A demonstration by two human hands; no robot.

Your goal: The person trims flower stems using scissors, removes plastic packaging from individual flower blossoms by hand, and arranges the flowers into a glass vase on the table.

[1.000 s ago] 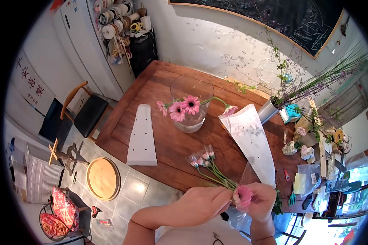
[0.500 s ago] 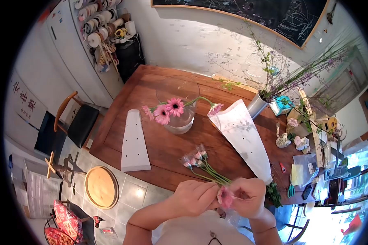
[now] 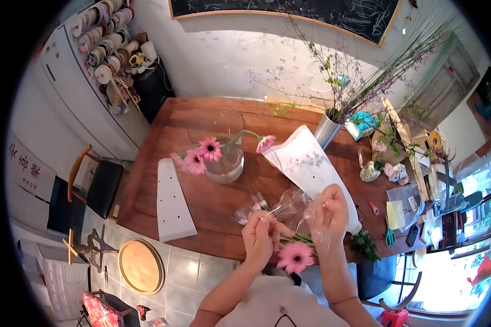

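Hanging between the two hands, a clear plastic wrapper (image 3: 292, 206) is catching the light over the near part of the table (image 3: 218, 224). Being thin film, it is probably weighing almost nothing, lying limp and slippery, and its edges are likely offering the surest hold. Just below, a pink gerbera (image 3: 295, 258) is facing up between the forearms; its petals are looking soft and easily bruised, so its stem is seeming the safer place to grasp.

The left hand (image 3: 259, 237) is pinching one end of the wrapper between thumb and forefinger, the other fingers bending loosely toward the green stems (image 3: 304, 238); whether they are also gripping a stem, I cannot tell. The right hand (image 3: 331, 212) is closing its fingertips on the other end, sitting slightly higher, with its wrist rising steeply. Both forearms are reaching forward from the person's body, angling around the gerbera.

Beyond the left hand, small wrapped blooms (image 3: 256, 207) are lying on the table. Farther out, a glass vase (image 3: 225, 170) is holding other pink gerberas (image 3: 209, 149), which are leaning over its side. White sleeves are lying to the left (image 3: 174, 204) and right (image 3: 310, 162) of it, and dark leaves (image 3: 365, 245) are resting at the table's near edge.
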